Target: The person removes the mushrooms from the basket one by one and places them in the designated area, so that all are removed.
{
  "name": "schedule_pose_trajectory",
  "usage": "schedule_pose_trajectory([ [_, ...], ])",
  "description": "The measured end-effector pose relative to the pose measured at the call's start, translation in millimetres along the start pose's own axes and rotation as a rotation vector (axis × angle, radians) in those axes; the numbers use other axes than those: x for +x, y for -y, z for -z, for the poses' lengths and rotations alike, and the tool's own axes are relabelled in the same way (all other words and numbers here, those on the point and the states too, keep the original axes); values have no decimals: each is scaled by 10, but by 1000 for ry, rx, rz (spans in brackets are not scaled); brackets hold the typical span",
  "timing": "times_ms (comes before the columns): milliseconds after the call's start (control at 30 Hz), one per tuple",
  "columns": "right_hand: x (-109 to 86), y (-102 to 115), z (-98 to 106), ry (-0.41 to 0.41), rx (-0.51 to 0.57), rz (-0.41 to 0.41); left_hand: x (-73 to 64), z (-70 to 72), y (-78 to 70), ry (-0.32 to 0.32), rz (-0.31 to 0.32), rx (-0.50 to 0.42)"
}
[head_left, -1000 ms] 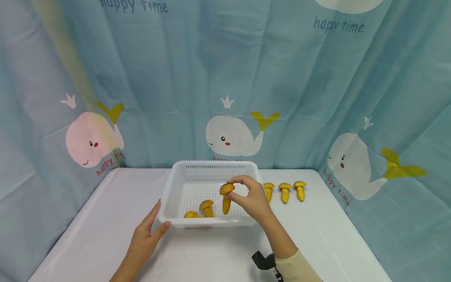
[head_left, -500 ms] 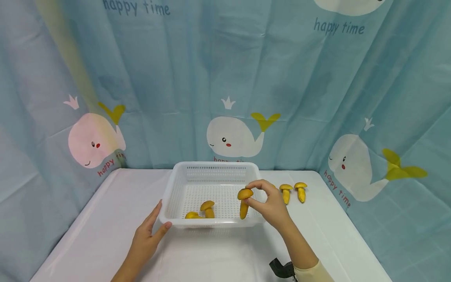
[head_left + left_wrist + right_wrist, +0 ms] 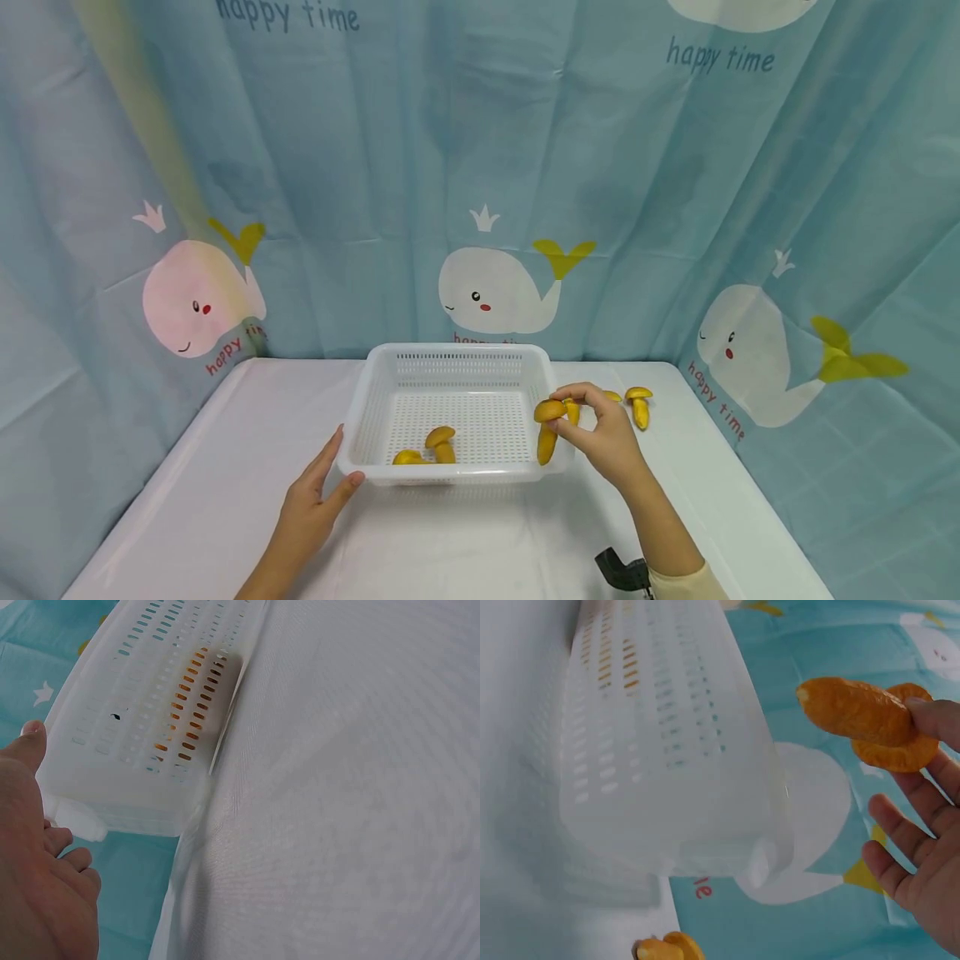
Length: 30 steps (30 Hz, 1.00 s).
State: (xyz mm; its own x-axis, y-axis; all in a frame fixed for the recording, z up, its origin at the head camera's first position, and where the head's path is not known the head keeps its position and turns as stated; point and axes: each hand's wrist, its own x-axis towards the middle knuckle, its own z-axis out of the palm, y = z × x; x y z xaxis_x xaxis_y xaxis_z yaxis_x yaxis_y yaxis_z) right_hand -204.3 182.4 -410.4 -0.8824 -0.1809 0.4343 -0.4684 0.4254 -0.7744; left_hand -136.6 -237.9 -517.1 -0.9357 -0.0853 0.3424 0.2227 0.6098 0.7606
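Between thumb and fingers, my right hand (image 3: 611, 442) pinches a yellow-orange mushroom (image 3: 548, 442) near its cap, stem down, at the right rim of the white perforated basket (image 3: 450, 473). In the right wrist view the mushroom (image 3: 855, 712) is apart from the basket wall (image 3: 705, 802), its stem pointing toward it. My left hand (image 3: 306, 504) rests against the basket's front left corner with fairly straight fingers. Inside the basket, one mushroom (image 3: 441, 444) and another (image 3: 408, 457), partly hidden by the front rim, sit at the front left.
Right of the basket, a mushroom (image 3: 639, 408) lies on the white-covered table (image 3: 720, 500). Two more, one mushroom (image 3: 573, 412) and another mushroom (image 3: 612, 396), are partly hidden by my right hand. A blue whale-print curtain (image 3: 360, 275) surrounds the table's back and sides.
My right hand has carried the mushroom rightward, from over the middle of the basket to its right rim. The left hand stays at the corner, and the mushrooms inside have not moved.
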Motion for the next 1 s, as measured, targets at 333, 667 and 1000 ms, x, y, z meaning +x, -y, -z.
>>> schedule_pose_trajectory([
  [333,56,-132,210,5,-22,-43,7,31,-22,-3,-3,2],
  [667,70,-310,406,-11,-97,-112,14,-3,5,-10,-1,13],
  [1000,93,-593,483,9,-13,-184,12,-17,42,-12,-9,37],
])
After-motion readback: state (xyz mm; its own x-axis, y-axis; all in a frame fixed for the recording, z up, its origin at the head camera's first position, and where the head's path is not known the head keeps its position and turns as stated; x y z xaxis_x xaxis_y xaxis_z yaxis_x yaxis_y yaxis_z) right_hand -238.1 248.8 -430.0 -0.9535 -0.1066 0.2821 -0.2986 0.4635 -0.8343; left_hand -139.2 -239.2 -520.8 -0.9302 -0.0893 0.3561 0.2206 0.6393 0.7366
